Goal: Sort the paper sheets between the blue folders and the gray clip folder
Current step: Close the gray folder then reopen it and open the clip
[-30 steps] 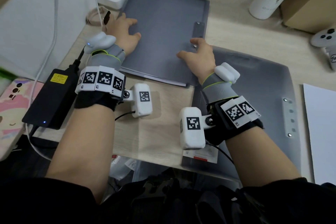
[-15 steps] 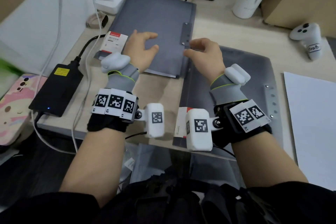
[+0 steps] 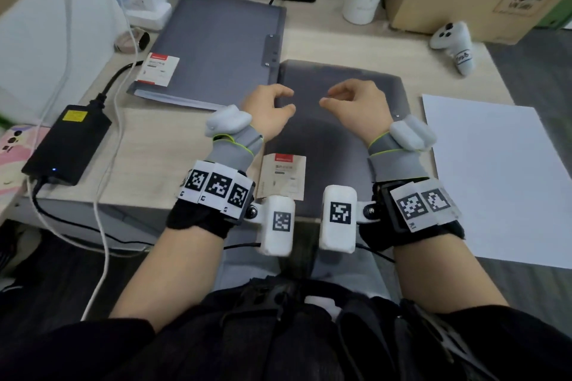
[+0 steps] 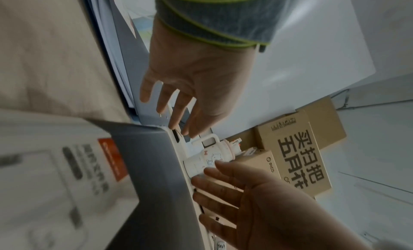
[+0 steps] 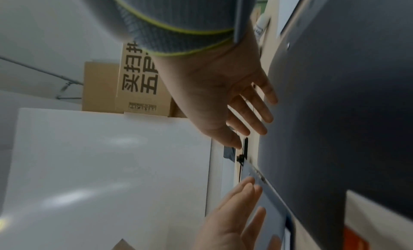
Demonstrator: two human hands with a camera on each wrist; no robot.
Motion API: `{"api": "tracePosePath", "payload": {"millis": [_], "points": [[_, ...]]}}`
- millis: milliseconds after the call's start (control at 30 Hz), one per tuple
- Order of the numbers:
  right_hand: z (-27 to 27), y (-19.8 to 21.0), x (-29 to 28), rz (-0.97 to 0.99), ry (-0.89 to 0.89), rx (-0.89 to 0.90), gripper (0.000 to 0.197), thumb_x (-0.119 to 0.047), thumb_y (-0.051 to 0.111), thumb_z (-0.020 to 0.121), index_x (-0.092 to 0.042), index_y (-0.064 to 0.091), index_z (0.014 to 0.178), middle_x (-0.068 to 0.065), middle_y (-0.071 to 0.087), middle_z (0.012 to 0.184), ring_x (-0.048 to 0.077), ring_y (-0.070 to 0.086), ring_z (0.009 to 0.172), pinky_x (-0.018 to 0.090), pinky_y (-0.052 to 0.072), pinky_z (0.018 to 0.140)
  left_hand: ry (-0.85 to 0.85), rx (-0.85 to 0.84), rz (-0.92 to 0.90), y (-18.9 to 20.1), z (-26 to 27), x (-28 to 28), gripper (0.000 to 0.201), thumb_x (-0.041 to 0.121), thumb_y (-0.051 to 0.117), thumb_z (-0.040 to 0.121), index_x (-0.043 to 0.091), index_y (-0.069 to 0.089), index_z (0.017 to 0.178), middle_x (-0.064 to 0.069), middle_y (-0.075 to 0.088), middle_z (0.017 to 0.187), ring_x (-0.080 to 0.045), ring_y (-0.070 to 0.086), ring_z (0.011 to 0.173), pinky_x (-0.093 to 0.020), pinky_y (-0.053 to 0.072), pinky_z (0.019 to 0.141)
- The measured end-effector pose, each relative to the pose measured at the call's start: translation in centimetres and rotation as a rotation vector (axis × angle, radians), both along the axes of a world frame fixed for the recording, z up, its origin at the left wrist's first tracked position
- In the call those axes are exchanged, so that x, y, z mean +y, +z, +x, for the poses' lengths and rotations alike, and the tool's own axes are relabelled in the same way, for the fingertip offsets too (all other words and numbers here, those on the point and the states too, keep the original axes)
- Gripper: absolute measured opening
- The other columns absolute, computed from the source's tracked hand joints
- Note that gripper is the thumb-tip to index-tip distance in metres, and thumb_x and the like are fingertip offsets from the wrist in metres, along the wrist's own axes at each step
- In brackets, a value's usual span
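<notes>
1. Forearms run off the bottom edge of the head view; the near folder [image 3: 334, 145], dark gray, lies partly under the wrists, its lower edge hidden behind the wrist cameras; the label [image 3: 283, 175] on it is too blurred to read.
2. Left hand [image 3: 268, 113] and right hand [image 3: 356, 110] hover above this folder, fingers loosely curled, gripping nothing; whether the fingertips touch the cover I cannot tell; in the wrist views the fingers look almost straight.
3. White paper sheets [image 3: 492, 176] lie just right of the folder, cut off at the frame edge.
4. Farther left, the gray-blue folder [image 3: 216, 49] lies closed, white sheet edges showing along its near side; a clip strip [image 3: 271, 50] sits at its right edge.
5. Half a second ago both hands were at that farther folder's clip edge; they have come back toward the body.
</notes>
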State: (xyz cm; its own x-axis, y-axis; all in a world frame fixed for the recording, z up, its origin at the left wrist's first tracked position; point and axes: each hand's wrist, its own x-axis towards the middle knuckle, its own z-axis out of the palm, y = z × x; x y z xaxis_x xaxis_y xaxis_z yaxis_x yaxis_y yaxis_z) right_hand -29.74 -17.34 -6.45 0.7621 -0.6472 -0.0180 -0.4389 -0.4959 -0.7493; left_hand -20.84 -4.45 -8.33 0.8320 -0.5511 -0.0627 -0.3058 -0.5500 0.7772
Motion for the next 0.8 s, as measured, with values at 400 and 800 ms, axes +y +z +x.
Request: {"api": "tracePosePath", "payload": {"millis": [400, 800], "points": [[-8.4, -0.9, -3.8, -0.075, -0.178, 0.312, 0.042, -0.03, 0.062, 0.085, -0.006, 0.06, 0.118, 0.012, 0.06, 0.127, 0.031, 0.054, 0.118, 0.033, 0.041, 0.096, 0.018, -0.041, 0.214, -2.4, -3.6, -2.2, 0.038, 0.033, 0.059, 0.083, 0.028, 0.06, 0.12, 0.0, 0.059, 0.131, -0.026, 0.05, 0.123, -0.037, 0.041, 0.105], [-13.1, -1.3, -6.1, 0.191, -0.442, -0.162, 0.018, -0.008, 0.061, 0.068, -0.016, 0.067, 0.083, 0.01, 0.07, 0.082, 0.029, 0.068, 0.075, 0.044, 0.057, 0.083, 0.048, -0.123, 0.216, -2.7, -4.6, -3.3, 0.036, 0.026, 0.059, 0.082, 0.027, 0.062, 0.118, -0.002, 0.058, 0.132, -0.031, 0.048, 0.124, -0.035, 0.04, 0.105]]}}
